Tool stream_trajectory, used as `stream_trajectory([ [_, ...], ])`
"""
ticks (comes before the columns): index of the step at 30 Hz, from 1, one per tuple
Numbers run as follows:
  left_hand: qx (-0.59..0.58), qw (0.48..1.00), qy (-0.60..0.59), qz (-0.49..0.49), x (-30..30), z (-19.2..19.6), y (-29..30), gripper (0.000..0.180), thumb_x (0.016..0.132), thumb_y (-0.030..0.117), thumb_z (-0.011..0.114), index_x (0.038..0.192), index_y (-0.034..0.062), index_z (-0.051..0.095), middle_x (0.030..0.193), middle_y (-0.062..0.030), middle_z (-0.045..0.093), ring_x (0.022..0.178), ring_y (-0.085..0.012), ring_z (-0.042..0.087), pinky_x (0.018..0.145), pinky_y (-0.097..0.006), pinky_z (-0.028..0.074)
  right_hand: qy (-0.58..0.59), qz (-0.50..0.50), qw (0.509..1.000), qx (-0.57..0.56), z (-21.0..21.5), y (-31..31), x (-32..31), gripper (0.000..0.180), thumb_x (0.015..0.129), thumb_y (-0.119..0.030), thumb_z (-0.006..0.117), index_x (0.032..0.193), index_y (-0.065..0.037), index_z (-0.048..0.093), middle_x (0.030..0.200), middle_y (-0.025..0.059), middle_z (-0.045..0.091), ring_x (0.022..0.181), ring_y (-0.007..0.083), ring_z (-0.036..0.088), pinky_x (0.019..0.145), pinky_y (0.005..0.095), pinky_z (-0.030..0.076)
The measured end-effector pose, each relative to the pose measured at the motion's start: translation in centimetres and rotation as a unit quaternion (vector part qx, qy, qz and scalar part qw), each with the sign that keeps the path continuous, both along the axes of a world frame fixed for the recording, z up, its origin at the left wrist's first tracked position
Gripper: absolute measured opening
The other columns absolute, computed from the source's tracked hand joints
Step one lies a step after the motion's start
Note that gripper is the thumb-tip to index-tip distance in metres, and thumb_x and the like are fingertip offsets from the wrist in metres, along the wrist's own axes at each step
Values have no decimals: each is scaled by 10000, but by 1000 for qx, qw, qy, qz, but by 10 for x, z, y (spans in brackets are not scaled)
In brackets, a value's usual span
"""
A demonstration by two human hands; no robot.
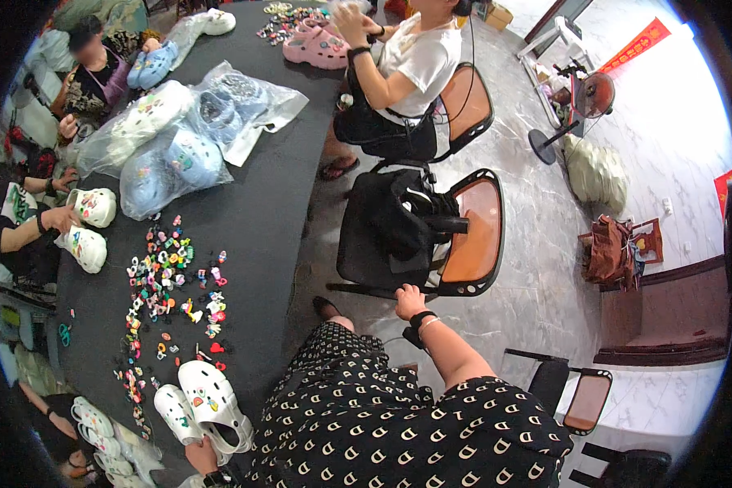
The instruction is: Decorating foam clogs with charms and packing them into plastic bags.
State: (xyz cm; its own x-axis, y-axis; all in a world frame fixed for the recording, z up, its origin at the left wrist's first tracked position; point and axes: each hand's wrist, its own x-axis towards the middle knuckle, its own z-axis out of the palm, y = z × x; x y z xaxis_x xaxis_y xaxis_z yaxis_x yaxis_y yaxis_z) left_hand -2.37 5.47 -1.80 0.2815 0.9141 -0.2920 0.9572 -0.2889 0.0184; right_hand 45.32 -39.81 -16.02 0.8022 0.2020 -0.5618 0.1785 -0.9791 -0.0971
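Observation:
My left hand (198,455) is closed at the heel end of a white clog (176,411), low at the table edge. Right beside it lies a second white clog (211,394) decorated with small charms, its toe pointing away from me. Loose colourful shoe charms (167,272) are spread over the black table beyond the pair. My right hand (411,302), with a black band on its wrist, reaches to the near armrest (366,289) of a chair, fingers curled at it.
Bagged blue and white clogs (191,159) lie farther up the table (260,211). A co-worker at left handles white clogs (85,248); another person sits beside a pink clog (313,45). A black bag (398,215) rests on the chair (472,236). A fan (595,96) stands by the wall.

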Motion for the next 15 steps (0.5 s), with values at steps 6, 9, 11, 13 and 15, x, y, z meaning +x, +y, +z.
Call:
stream_trajectory([
  [6, 51, 998, 42, 12, 5, -17, -5, 391, 741, 288, 715, 643, -57, 560, 691, -229, 538, 711, -407, 552, 632, -491, 400, 93, -89, 991, -34, -55, -31, 32, 317, 808, -129, 550, 1118, -97, 605, 1429, 164, 371, 1303, 358, 364, 1039, 490, 355],
  [9, 122, 988, 85, -34, -58, -47, 2, 358, 775, 276, 684, 681, -50, 569, 691, -217, 543, 705, -412, 551, 641, -502, 410, 109, -111, 987, -37, -73, -24, 62, 333, 833, -135, 529, 1160, -90, 574, 1477, 146, 301, 1333, 350, 321, 1047, 480, 349],
  [11, 92, 987, 125, -37, -63, -40, 5, 339, 813, 261, 637, 729, -60, 568, 708, -220, 555, 709, -417, 550, 644, -507, 410, 115, -118, 986, -38, -83, -29, 78, 356, 848, -152, 531, 1197, -84, 547, 1499, 141, 243, 1357, 364, 264, 1047, 509, 335],
  [13, 27, 987, 156, -23, -23, -20, 5, 323, 803, 283, 616, 799, -40, 620, 790, -226, 606, 777, -411, 578, 702, -508, 436, 84, -138, 986, -45, -105, -52, 87, 340, 813, -122, 556, 1152, -102, 574, 1496, 143, 255, 1358, 364, 269, 1049, 504, 336],
  [15, -13, 988, 152, -5, -12, -7, 1, 422, 756, 366, 577, 813, -42, 669, 824, -272, 640, 817, -422, 600, 722, -541, 447, 54, -135, 989, -40, -117, -60, 97, 333, 783, -80, 561, 1114, -100, 591, 1487, 153, 272, 1371, 381, 239, 1046, 518, 331],
])
